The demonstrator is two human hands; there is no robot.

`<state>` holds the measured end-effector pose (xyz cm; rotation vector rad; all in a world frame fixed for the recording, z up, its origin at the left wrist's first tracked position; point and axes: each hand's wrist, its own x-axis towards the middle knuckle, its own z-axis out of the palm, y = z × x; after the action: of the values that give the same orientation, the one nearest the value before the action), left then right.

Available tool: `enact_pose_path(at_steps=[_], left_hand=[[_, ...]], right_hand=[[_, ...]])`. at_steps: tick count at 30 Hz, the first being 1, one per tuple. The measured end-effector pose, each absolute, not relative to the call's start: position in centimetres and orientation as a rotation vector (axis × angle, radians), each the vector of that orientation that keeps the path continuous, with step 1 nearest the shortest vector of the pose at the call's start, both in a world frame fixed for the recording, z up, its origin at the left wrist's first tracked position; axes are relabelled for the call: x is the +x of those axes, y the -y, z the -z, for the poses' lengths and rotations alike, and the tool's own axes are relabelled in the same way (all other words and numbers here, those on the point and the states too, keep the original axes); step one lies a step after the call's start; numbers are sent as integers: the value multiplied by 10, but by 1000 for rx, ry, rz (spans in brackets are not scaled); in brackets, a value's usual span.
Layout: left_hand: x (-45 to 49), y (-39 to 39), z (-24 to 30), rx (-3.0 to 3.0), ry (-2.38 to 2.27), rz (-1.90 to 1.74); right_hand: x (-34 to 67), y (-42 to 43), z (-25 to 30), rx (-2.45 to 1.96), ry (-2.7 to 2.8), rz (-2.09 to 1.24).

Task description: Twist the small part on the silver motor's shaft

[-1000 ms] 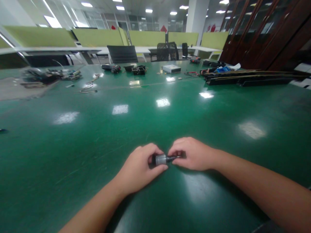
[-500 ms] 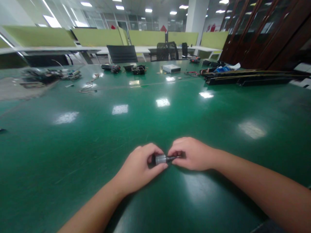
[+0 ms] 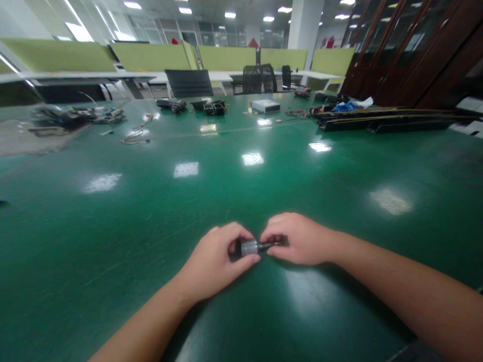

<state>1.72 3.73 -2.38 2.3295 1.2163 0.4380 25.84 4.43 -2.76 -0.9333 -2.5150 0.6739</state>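
Observation:
Low over the green tabletop, a small grey-and-black cylinder with a narrow dark stem (image 3: 249,247) lies sideways between my hands. My left hand (image 3: 213,261) curls round its thick grey body, thumb below and fingers above. At the other end, my right hand (image 3: 298,239) is closed with its fingertips at the narrow dark stem. The stem's far end is partly hidden by those fingers. I cannot make out exactly what kind of object it is.
On the green table (image 3: 211,201) farther back are a pile of electronic parts (image 3: 75,118), a pale cable (image 3: 136,136), black devices (image 3: 213,107) and a light grey box (image 3: 265,105). Long dark strips (image 3: 377,120) lie at the back right. A black chair (image 3: 188,83) stands beyond.

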Motion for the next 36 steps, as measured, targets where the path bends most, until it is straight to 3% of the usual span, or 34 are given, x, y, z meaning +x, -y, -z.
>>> enact_pose_path(at_steps=[36], left_hand=[[20, -37, 29, 2315, -1266, -458]], right_hand=[[255, -45, 28, -948, 2549, -605]])
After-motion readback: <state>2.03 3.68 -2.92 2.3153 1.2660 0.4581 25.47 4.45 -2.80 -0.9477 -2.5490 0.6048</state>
